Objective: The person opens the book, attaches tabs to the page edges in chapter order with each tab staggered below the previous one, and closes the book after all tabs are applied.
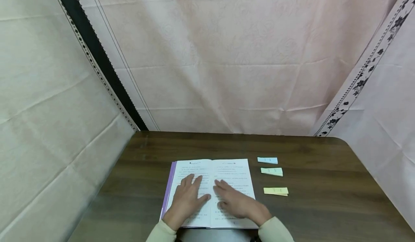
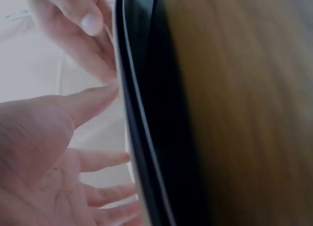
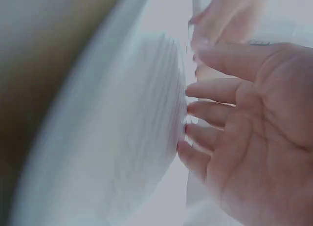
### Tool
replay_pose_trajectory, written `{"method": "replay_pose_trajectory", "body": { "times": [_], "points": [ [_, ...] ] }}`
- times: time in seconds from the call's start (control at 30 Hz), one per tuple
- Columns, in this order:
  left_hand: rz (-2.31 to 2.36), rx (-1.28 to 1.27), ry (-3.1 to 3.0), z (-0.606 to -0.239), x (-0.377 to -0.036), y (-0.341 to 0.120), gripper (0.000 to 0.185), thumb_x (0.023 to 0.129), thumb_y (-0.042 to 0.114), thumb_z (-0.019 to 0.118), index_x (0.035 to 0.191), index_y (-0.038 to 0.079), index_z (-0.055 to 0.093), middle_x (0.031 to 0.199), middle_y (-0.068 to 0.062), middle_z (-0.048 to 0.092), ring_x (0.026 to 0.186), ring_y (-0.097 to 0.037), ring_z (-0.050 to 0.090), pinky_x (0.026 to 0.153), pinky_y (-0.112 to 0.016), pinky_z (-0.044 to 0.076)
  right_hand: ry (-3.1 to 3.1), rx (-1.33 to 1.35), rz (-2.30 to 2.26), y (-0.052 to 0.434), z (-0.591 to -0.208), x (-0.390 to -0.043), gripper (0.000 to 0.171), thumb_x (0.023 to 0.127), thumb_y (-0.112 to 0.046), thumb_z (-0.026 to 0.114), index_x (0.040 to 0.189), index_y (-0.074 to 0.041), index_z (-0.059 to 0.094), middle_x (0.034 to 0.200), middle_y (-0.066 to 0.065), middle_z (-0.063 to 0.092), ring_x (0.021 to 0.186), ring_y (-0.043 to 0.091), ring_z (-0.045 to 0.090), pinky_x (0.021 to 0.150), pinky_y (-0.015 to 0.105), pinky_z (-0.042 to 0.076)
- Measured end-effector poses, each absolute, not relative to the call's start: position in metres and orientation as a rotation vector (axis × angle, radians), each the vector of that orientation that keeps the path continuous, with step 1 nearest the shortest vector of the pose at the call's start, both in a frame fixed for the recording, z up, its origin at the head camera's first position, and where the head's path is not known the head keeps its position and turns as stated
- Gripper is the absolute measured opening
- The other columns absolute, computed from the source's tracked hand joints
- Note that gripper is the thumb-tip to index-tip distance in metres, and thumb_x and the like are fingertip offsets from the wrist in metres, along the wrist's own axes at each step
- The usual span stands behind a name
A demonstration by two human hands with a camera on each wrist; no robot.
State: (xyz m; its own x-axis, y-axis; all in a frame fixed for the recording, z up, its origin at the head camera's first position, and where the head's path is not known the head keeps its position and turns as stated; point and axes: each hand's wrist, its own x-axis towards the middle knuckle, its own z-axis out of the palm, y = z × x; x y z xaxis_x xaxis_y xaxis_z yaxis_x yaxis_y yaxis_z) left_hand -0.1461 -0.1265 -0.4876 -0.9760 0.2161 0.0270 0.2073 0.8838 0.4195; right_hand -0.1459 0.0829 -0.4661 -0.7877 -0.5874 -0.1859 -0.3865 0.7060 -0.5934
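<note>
Book: I see the book (image 1: 210, 193) lying open flat near the front edge of the table (image 1: 324, 206), purple cover edge showing on its left side, printed text on both pages.

Left hand: my left hand (image 1: 188, 200) rests palm down on the left page, fingers straight and slightly spread, thumb angled toward the spine. The left wrist view shows the same fingers (image 2: 98, 160) extended and apart beside the book's dark edge.

Right hand: my right hand (image 1: 235, 202) lies on the right page, fingers straight, close together, pointing toward the gutter. In the right wrist view the fingertips (image 3: 195, 111) touch the page; nothing is pinched.

Notes: 3 paper slips sit right of the book, apart from it: a blue slip (image 1: 267, 160) farthest back, a green slip (image 1: 272, 171) in the middle, a yellow slip (image 1: 276, 191) nearest me.

Surround: pale cloth (image 1: 227, 54) hangs behind and to both sides of the table.

Risk 1: I judge that the pages could spring up if either palm lifts, since only flat pressure holds them down.

Risk 2: pushing sideways with flat fingers could crease a page or slide the book toward the front edge.

Risk 3: a sweep of my right sleeve could knock the yellow slip, the closest 1.
</note>
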Motion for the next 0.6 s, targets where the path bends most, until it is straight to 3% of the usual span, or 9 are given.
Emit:
{"method": "replay_pose_trajectory", "body": {
  "times": [0.17, 0.33, 0.47, 0.6],
  "points": [
    [0.608, 0.358, 2.955, -0.488, -0.149, -0.114, 0.079, 0.093, 0.045, 0.08, 0.149, -0.005, 0.055, 0.157, -0.034, 0.044, 0.145, -0.054, 0.041, 0.111, -0.069, 0.041, 2.674, -0.594, -0.694, 0.096, -0.467, -0.17, 0.072, 0.098, -0.024, 0.075, 0.158, 0.0, 0.044, 0.172, 0.02, 0.027, 0.16, 0.042, 0.021, 0.124, 0.061, 0.027],
    [0.636, 0.369, 2.91, -0.487, -0.151, -0.108, 0.085, 0.09, 0.044, 0.082, 0.146, -0.012, 0.053, 0.157, -0.035, 0.043, 0.148, -0.052, 0.039, 0.114, -0.066, 0.04, 2.73, -0.506, -0.612, 0.109, -0.472, -0.19, 0.1, 0.085, -0.04, 0.089, 0.161, 0.0, 0.038, 0.173, 0.021, 0.023, 0.16, 0.042, 0.017, 0.125, 0.061, 0.027],
    [0.624, 0.364, 2.897, -0.486, -0.152, -0.107, 0.088, 0.087, 0.042, 0.085, 0.146, -0.013, 0.052, 0.157, -0.035, 0.043, 0.148, -0.051, 0.04, 0.116, -0.063, 0.04, 2.754, -0.539, -0.504, 0.12, -0.473, -0.205, 0.118, 0.079, -0.054, 0.09, 0.164, 0.001, 0.03, 0.173, 0.022, 0.022, 0.161, 0.043, 0.017, 0.127, 0.06, 0.021],
    [0.618, 0.354, 2.892, -0.483, -0.153, -0.108, 0.088, 0.087, 0.042, 0.085, 0.147, -0.013, 0.051, 0.158, -0.035, 0.042, 0.149, -0.05, 0.039, 0.114, -0.062, 0.041, 2.802, -0.545, -0.446, 0.128, -0.473, -0.217, 0.124, 0.076, -0.06, 0.09, 0.164, 0.002, 0.028, 0.171, 0.023, 0.027, 0.159, 0.043, 0.023, 0.127, 0.061, 0.019]
  ]
}}
